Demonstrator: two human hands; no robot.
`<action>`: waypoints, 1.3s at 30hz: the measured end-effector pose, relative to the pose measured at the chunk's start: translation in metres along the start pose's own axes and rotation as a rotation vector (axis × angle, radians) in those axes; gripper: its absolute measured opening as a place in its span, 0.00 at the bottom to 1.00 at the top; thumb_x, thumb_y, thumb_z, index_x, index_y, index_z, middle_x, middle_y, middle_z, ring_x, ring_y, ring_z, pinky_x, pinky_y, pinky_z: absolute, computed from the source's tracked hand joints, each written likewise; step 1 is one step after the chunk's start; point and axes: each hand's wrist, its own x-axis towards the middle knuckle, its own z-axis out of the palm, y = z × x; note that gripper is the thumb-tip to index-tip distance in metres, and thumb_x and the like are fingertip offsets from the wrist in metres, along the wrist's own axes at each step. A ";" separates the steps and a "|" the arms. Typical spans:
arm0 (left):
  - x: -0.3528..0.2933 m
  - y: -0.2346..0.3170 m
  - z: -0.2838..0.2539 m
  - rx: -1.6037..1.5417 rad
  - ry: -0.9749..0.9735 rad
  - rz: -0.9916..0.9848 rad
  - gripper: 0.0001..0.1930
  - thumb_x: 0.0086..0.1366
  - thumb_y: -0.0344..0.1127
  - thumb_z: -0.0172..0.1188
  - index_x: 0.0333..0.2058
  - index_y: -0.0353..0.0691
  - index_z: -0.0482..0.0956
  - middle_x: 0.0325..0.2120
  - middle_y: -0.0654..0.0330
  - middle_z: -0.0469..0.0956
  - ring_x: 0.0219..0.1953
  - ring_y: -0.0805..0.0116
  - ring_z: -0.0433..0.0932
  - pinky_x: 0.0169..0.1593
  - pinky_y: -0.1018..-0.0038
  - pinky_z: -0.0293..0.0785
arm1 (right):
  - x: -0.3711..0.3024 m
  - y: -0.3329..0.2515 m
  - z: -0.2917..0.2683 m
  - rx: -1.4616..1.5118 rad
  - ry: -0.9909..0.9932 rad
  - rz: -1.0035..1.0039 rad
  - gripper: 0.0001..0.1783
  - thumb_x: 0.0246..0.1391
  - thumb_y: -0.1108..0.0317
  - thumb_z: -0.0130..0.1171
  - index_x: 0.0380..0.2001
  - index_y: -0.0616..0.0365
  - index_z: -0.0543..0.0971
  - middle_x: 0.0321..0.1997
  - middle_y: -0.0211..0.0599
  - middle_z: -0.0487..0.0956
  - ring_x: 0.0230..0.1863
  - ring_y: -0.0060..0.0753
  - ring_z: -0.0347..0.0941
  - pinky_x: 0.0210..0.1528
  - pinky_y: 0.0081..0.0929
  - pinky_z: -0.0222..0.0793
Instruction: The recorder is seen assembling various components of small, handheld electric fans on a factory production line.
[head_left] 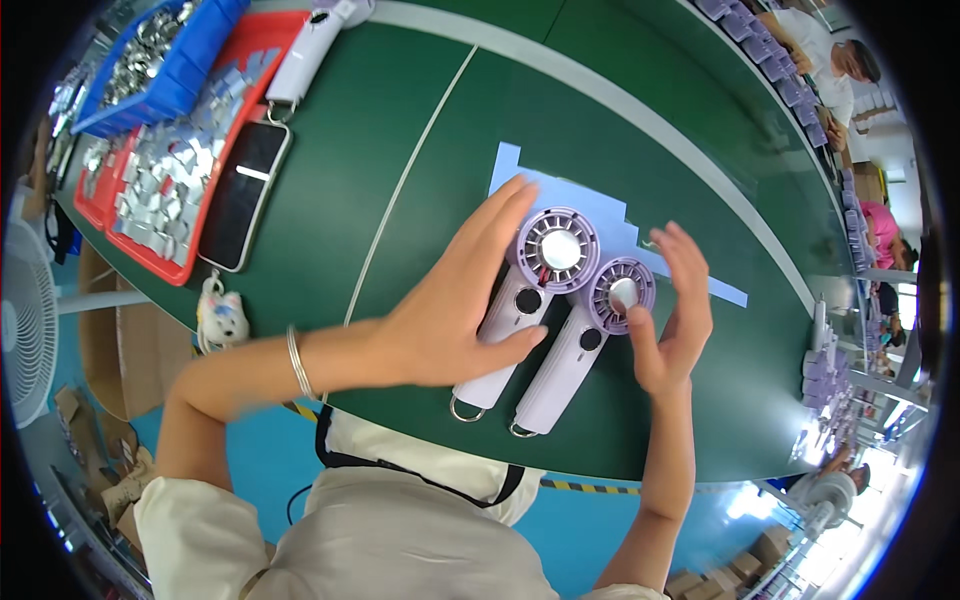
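Two handheld fans lie side by side on the green table in front of me, each with a round lavender head and a pale handle ending in a metal ring. My left hand is open by the left fan, its fingers stretched along the head's left side and its thumb across the handle. To the right of the right fan, my right hand has its fingers apart. Its thumb tip is at the fan head's edge; I cannot tell whether it touches. Light blue strips lie flat on the table beyond the heads.
At the far left, a blue bin of shiny metal parts rests on red trays holding small silvery pieces. Beside them are a smartphone, a plush charm and another handheld fan. Purple parts line the far right, near other people.
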 end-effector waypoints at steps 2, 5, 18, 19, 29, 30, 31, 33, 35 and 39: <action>-0.018 0.010 0.006 0.070 0.008 -0.057 0.54 0.56 0.36 0.70 0.71 0.31 0.41 0.71 0.33 0.41 0.73 0.35 0.45 0.74 0.54 0.45 | -0.007 0.000 0.001 -0.046 -0.022 -0.055 0.30 0.50 0.60 0.65 0.54 0.67 0.77 0.56 0.50 0.78 0.63 0.58 0.70 0.68 0.54 0.56; -0.040 0.028 0.025 0.173 0.023 -0.094 0.54 0.55 0.42 0.72 0.70 0.29 0.45 0.69 0.28 0.41 0.71 0.29 0.46 0.72 0.45 0.46 | -0.018 0.003 0.013 -0.025 0.042 -0.091 0.31 0.50 0.59 0.64 0.55 0.66 0.75 0.57 0.53 0.76 0.60 0.56 0.71 0.67 0.53 0.55; -0.031 0.075 0.079 0.828 -0.004 -0.218 0.37 0.49 0.46 0.72 0.55 0.33 0.71 0.66 0.22 0.46 0.58 0.31 0.65 0.61 0.46 0.62 | -0.032 -0.010 0.024 0.070 0.081 -0.044 0.46 0.46 0.62 0.72 0.66 0.64 0.62 0.62 0.51 0.68 0.60 0.52 0.64 0.61 0.50 0.54; -0.032 0.071 0.083 0.846 -0.011 -0.251 0.37 0.48 0.46 0.72 0.55 0.35 0.72 0.67 0.24 0.46 0.58 0.31 0.65 0.61 0.47 0.63 | -0.037 -0.009 0.026 0.093 0.098 -0.038 0.46 0.47 0.62 0.71 0.66 0.65 0.62 0.62 0.52 0.67 0.60 0.53 0.64 0.61 0.51 0.54; -0.021 0.052 0.053 0.638 0.167 -0.352 0.35 0.44 0.47 0.72 0.51 0.34 0.80 0.70 0.34 0.51 0.65 0.35 0.64 0.66 0.57 0.65 | -0.033 0.049 -0.001 -0.129 0.143 0.097 0.35 0.59 0.59 0.59 0.65 0.66 0.63 0.64 0.52 0.67 0.66 0.57 0.60 0.69 0.56 0.49; -0.012 0.052 0.044 0.614 0.184 -0.383 0.35 0.43 0.47 0.71 0.51 0.33 0.80 0.69 0.33 0.51 0.66 0.35 0.64 0.66 0.57 0.64 | -0.035 0.058 0.000 -0.213 0.151 0.179 0.31 0.63 0.59 0.56 0.64 0.66 0.65 0.64 0.51 0.69 0.67 0.57 0.60 0.70 0.58 0.48; -0.002 0.048 0.032 0.603 0.212 -0.377 0.36 0.43 0.47 0.71 0.51 0.32 0.81 0.69 0.32 0.52 0.67 0.35 0.62 0.67 0.59 0.63 | -0.035 0.069 -0.001 -0.278 0.122 0.215 0.30 0.63 0.58 0.55 0.63 0.66 0.67 0.64 0.51 0.70 0.68 0.57 0.61 0.70 0.58 0.48; 0.029 0.041 0.010 0.614 0.250 -0.361 0.35 0.42 0.46 0.71 0.50 0.31 0.81 0.69 0.32 0.53 0.67 0.38 0.63 0.68 0.61 0.63 | -0.036 0.084 -0.005 -0.364 0.098 0.275 0.28 0.65 0.56 0.54 0.60 0.66 0.69 0.64 0.51 0.71 0.68 0.57 0.61 0.70 0.59 0.49; 0.065 0.025 -0.016 0.659 0.274 -0.301 0.36 0.41 0.46 0.71 0.50 0.30 0.81 0.69 0.33 0.54 0.68 0.40 0.63 0.68 0.62 0.63 | -0.034 0.085 -0.005 -0.376 0.124 0.272 0.28 0.64 0.57 0.55 0.61 0.66 0.69 0.64 0.49 0.71 0.68 0.56 0.61 0.69 0.56 0.50; 0.154 -0.026 -0.064 0.800 0.318 -0.323 0.37 0.42 0.49 0.69 0.48 0.27 0.81 0.66 0.29 0.58 0.66 0.41 0.66 0.67 0.65 0.64 | -0.033 0.068 -0.010 -0.357 0.093 0.126 0.34 0.54 0.57 0.64 0.60 0.64 0.69 0.59 0.49 0.75 0.62 0.54 0.65 0.64 0.52 0.55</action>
